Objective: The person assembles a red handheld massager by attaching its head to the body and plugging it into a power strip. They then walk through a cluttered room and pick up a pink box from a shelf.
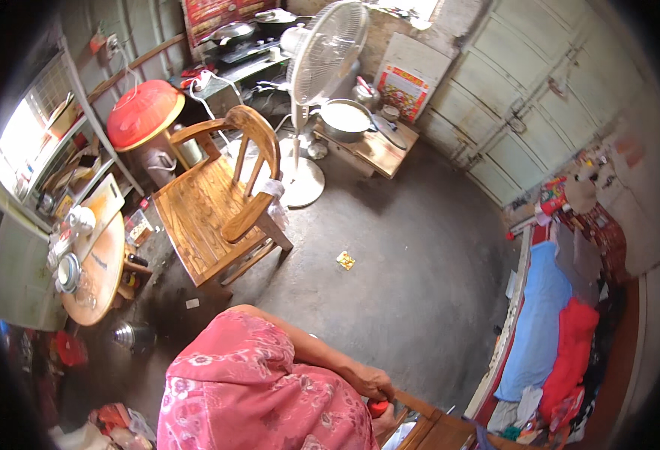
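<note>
My left arm, in a pink floral sleeve [244, 352], reaches across to the right. At its end my left hand [375, 383] is closed beside the end of a brown wooden rail [412, 403]; whatever its fingers hold is hidden. Just below it, my right hand [383, 424] shows only in part behind the pink cloth, its fingers curled next to a small round red object [377, 408]. The red object lies between the two hands, and its kind cannot be made out. Brown wooden furniture [450, 431] and something whitish [399, 435] are close to the hands.
A wooden armchair [202, 217] stands ahead, before a white standing fan [300, 180]. A pot [345, 120] sits on a low table [397, 154]. At left is a round table [105, 262] with dishes. Blue cloth [536, 322] and red cloth [570, 352] lie at right. A small yellow packet [346, 260] is on the floor.
</note>
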Demonstrator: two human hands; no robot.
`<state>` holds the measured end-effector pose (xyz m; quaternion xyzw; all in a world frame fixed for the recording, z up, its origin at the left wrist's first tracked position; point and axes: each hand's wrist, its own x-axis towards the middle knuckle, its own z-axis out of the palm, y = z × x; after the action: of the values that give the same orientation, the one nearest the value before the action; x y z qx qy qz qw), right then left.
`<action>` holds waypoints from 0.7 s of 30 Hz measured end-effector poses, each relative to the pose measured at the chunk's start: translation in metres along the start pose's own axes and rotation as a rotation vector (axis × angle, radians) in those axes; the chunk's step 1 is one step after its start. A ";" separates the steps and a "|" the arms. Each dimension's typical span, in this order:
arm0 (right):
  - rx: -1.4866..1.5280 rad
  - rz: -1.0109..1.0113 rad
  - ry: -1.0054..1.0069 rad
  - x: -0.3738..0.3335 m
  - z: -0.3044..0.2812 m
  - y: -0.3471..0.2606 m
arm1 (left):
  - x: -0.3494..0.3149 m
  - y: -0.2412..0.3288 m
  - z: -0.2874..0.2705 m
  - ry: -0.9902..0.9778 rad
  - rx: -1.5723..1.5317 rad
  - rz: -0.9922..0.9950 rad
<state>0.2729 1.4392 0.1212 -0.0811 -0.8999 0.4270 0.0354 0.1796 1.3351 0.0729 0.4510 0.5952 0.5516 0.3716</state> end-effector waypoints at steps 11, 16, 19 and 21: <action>0.007 -0.184 -0.161 0.106 0.019 -0.022 | -0.009 -0.007 -0.082 0.383 0.159 -0.069; 0.048 -0.285 -0.233 0.157 0.035 -0.025 | -0.008 -0.002 -0.098 0.613 0.188 -0.114; 0.052 -0.400 -0.230 0.211 0.053 -0.031 | 0.007 -0.003 -0.116 0.548 0.200 -0.242; 0.064 -0.496 -0.250 0.246 0.064 -0.038 | 0.028 -0.040 -0.117 0.655 0.251 -0.249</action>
<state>0.0182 1.4100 0.1086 0.1960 -0.8757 0.4403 0.0300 0.0557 1.3251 0.0480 0.2169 0.7957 0.5402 0.1676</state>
